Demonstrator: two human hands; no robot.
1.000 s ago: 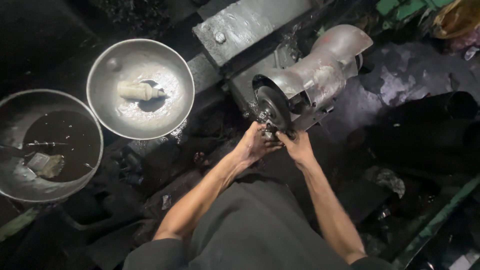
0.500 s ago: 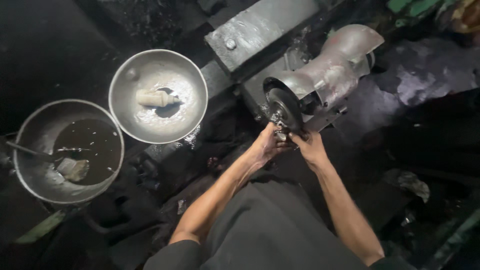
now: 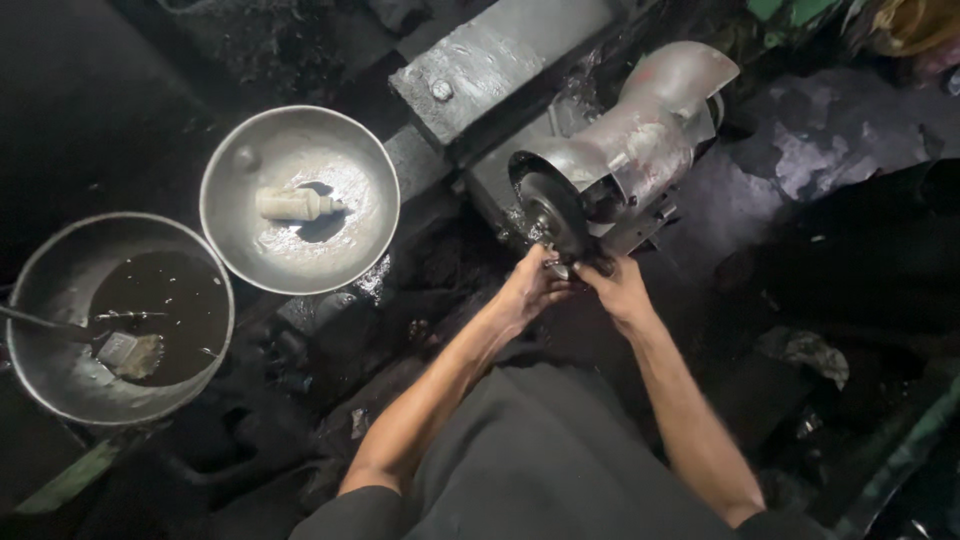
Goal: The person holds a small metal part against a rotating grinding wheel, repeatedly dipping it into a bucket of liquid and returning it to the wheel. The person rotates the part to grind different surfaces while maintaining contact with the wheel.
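We see a dim scene, with most of the floor and corners sunk in near black. Light falls from above, glaring off the upper metal bowl (image 3: 300, 200) and the grinder housing (image 3: 640, 130). The bowl's contents cast a short dark shadow. Our forearms are evenly lit; small details at the wheel (image 3: 552, 212) stay soft and murky.

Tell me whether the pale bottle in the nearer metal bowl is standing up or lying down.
Lying down. The pale bottle rests on its side in the metal bowl, its neck pointing right, toward the grinder.
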